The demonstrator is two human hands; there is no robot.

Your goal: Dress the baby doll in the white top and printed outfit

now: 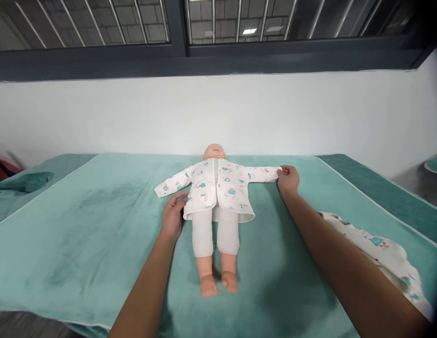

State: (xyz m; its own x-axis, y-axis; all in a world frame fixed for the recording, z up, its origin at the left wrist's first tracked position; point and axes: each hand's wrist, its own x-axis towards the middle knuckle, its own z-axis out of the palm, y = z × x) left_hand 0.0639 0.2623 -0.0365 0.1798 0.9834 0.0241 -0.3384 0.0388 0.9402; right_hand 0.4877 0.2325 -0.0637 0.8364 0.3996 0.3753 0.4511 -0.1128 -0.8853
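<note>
Green cloth [98,249] spreads before a white wall [151,112]. A doll [204,266] lies face up at its middle, dressed in a patterned jacket [230,192]. Right hand [288,180] pinches one sleeve [262,174] at its end; left hand [173,213], loosely curled, lies at the jacket's side, grip unclear. Caution: excess pull on the sleeve could skew the jacket or drag the doll sideways.
</note>
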